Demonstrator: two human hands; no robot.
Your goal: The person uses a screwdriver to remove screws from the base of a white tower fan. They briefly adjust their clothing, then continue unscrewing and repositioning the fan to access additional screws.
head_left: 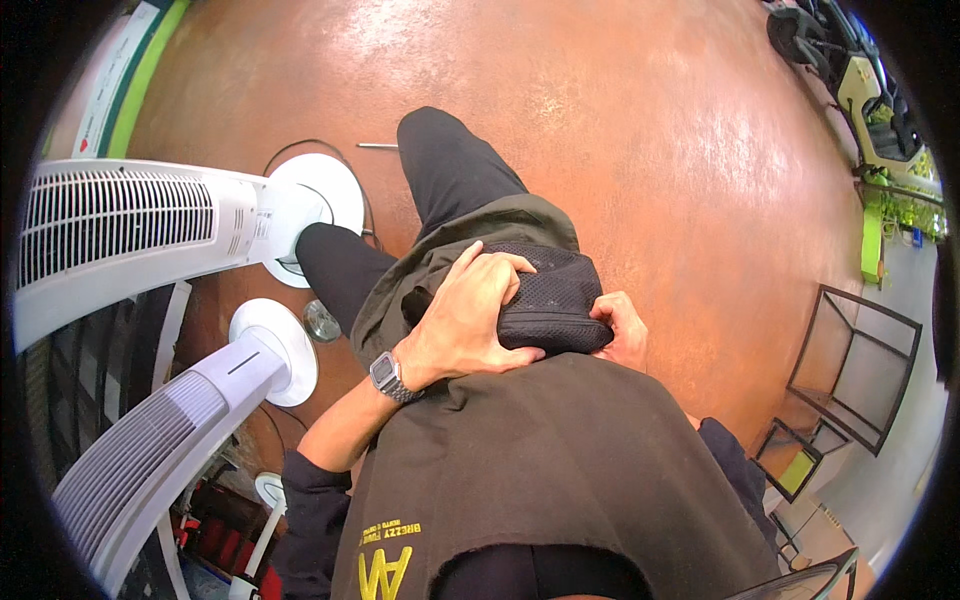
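Observation:
On my lap lies a black mesh pouch [555,285] with a seam or zip line across its near part. My left hand [465,318] wraps its left side, fingers over the top and thumb along the near edge; a silver digital watch [393,376] is on that wrist. At the pouch's right end, my right hand [624,330] grips the corner with bent fingers. Its fingertips are partly hidden by the pouch. Beneath it spreads a dark olive apron [540,430] with yellow print, covering my torso and upper legs.
Two white tower fans [120,225] [170,440] stand at my left on round bases. Between them is a clear glass or jar [321,322]. A thin rod [377,147] lies on the brown floor [680,150]. Black metal frames [855,370] stand at right, and a vehicle [870,100] at far right.

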